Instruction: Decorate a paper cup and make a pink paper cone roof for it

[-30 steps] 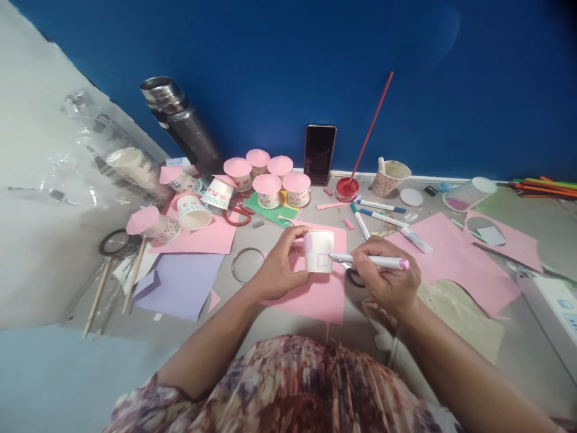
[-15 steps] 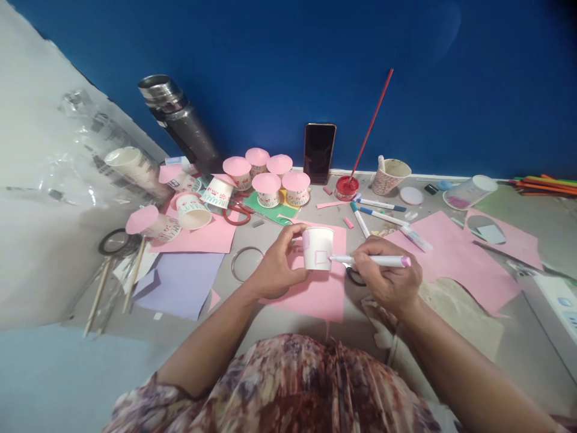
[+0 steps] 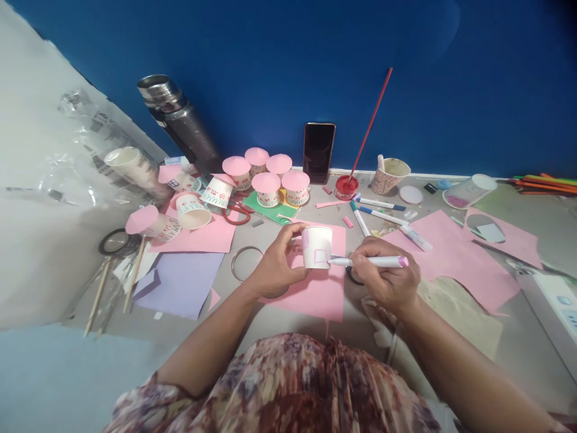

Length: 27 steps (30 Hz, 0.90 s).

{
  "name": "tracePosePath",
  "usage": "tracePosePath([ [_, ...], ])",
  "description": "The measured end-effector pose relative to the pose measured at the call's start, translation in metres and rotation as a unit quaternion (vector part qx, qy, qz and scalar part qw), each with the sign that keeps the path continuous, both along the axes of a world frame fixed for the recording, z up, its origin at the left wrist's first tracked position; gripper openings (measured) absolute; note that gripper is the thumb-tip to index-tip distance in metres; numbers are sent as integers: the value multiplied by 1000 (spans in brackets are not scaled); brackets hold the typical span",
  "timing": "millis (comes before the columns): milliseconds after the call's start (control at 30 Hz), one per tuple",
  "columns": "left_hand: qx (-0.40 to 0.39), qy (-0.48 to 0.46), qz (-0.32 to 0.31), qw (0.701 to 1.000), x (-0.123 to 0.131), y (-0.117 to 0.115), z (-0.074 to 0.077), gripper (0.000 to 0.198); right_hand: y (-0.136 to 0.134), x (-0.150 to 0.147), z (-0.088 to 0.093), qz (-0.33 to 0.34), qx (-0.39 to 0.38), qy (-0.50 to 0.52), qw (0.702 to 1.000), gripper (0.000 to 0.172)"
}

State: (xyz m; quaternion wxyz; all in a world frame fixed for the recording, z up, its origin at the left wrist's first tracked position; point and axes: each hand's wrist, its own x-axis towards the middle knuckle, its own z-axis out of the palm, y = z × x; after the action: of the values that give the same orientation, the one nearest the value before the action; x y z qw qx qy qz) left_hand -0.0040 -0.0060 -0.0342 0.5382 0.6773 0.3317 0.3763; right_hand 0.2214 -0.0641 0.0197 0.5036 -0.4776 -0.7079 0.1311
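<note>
My left hand (image 3: pixel 280 264) is closed around the left side of a small white paper cup (image 3: pixel 318 243), thumb near its lower edge. A pink-purple square outline shows on the cup's front, and another mark sits at its left side. In my right hand (image 3: pixel 388 273) is a white marker (image 3: pixel 383 261) with a pink-purple end, held nearly level. Its tip meets the cup beside the square's lower right corner. Beneath the cup lies a pink paper sheet (image 3: pixel 315 300). Part of a dark scissor handle (image 3: pixel 354 275) shows beside my right fingers.
Decorated cups with pink cone tops (image 3: pixel 267 185) stand at the back left, near a steel flask (image 3: pixel 180 120). A phone (image 3: pixel 319 153) leans on the blue wall. Right of it are a red paint pot (image 3: pixel 346 187), loose markers (image 3: pixel 381 204) and cut pink paper (image 3: pixel 455 252).
The marker and my right hand have shifted slightly left and down along the square. The square's outline looks thicker at its lower right. My left hand keeps the cup nearly still.
</note>
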Motion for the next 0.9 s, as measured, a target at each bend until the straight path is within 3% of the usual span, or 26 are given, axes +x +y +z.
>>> tracePosePath([
  [900, 14, 8, -1, 1000, 0, 1, 1, 76, -1, -2, 0, -1, 13, 0, 1000, 22],
])
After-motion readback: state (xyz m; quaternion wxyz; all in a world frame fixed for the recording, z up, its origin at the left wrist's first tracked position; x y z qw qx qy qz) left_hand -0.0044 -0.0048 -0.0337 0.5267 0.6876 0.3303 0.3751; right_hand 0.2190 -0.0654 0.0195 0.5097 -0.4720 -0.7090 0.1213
